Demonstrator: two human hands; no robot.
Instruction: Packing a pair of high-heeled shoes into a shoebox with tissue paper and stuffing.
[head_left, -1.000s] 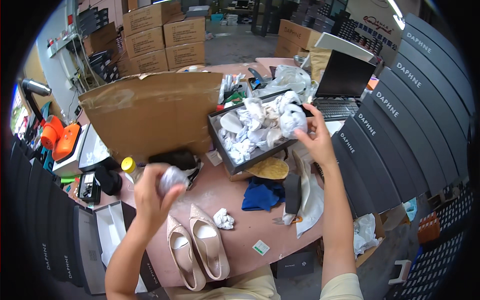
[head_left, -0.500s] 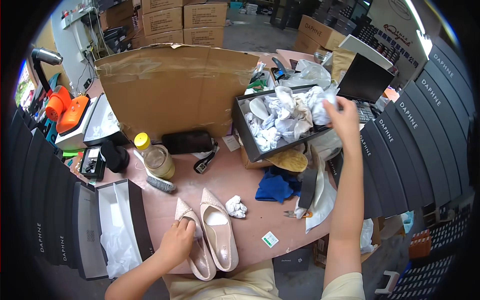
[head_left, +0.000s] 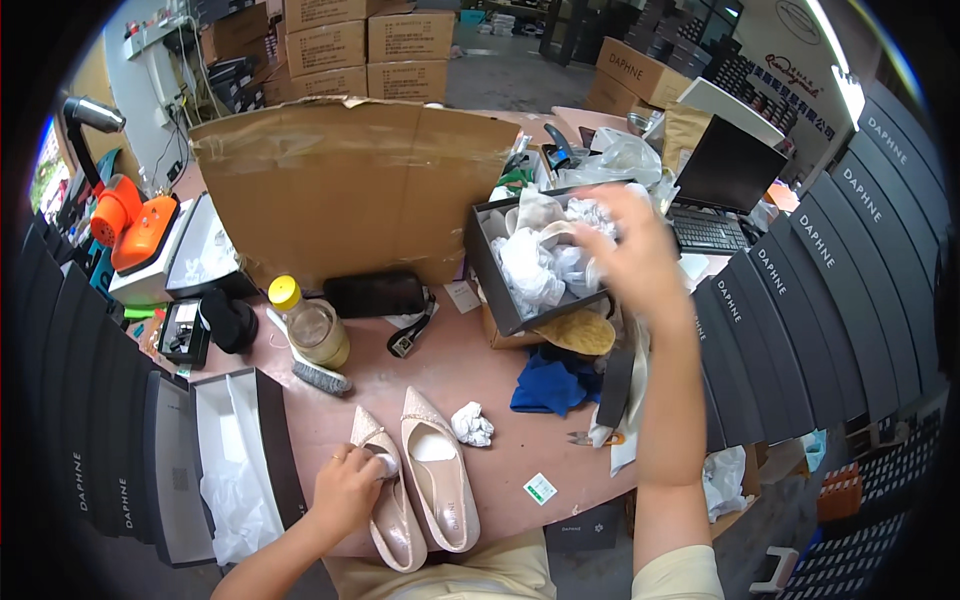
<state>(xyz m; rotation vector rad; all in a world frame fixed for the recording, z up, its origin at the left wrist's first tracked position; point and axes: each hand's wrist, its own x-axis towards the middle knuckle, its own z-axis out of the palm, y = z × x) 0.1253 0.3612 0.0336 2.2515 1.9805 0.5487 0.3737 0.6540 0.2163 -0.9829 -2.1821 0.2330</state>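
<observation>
A pair of pale pink pointed flats stands on the pink table, toes away from me. My left hand [head_left: 350, 487] is at the opening of the left shoe [head_left: 397, 530], its fingers closed on a white paper wad [head_left: 386, 464] that partly shows beside them. Right of it, the other shoe [head_left: 456, 505] has a white pad inside. A loose crumpled paper ball [head_left: 472, 424] lies by its toe. Over a dark shoebox [head_left: 490, 275] full of crumpled white paper [head_left: 530, 268], my right hand [head_left: 635, 250] is smeared by motion; whether it holds any paper is unclear.
An open shoebox [head_left: 285, 440] with tissue stands at left. Behind the shoes are a yellow-capped bottle [head_left: 318, 335], a brush [head_left: 320, 376] and a cardboard sheet [head_left: 350, 200]. Right are a blue cloth [head_left: 552, 385], orange-handled snips [head_left: 600, 438] and stacked dark shoeboxes [head_left: 800, 290].
My right hand has moved left across the paper-filled box, and the paper in it lies differently. My left hand has shifted slightly left at the shoe, with more of the white wad showing.
</observation>
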